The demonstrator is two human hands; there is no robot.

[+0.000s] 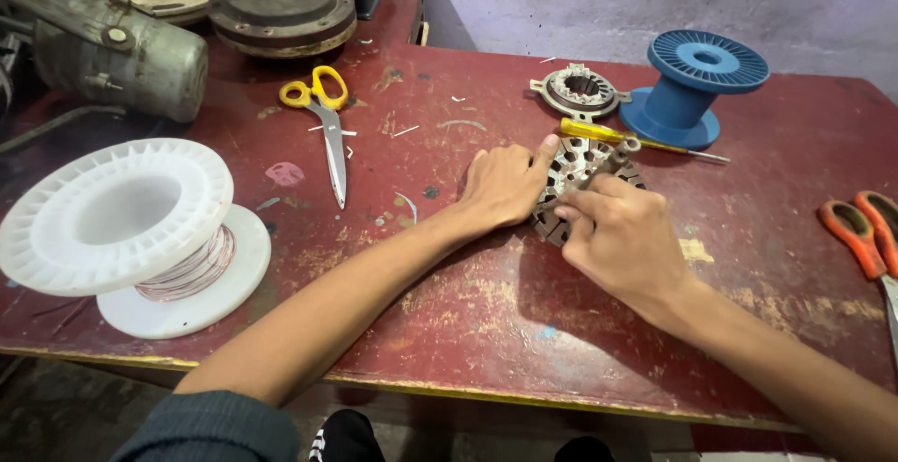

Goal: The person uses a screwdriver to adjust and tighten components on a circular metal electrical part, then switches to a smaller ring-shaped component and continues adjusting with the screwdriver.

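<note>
A round slotted metal stator core (572,165) lies flat on the worn red table (468,303). My left hand (505,184) grips its left edge, thumb stretched along the top rim. My right hand (622,238) rests on its near right side, index finger pressing toward the slots and covering part of the core. A yellow-handled screwdriver (608,135) lies just behind the core.
A blue spool (687,88) and a second small stator (580,91) stand behind. Yellow-handled scissors (327,116) lie left of centre. A large white spool with thin wire (131,228) sits at the front left. Orange-handled scissors (865,233) lie at the right edge. Old motor parts (281,8) crowd the back left.
</note>
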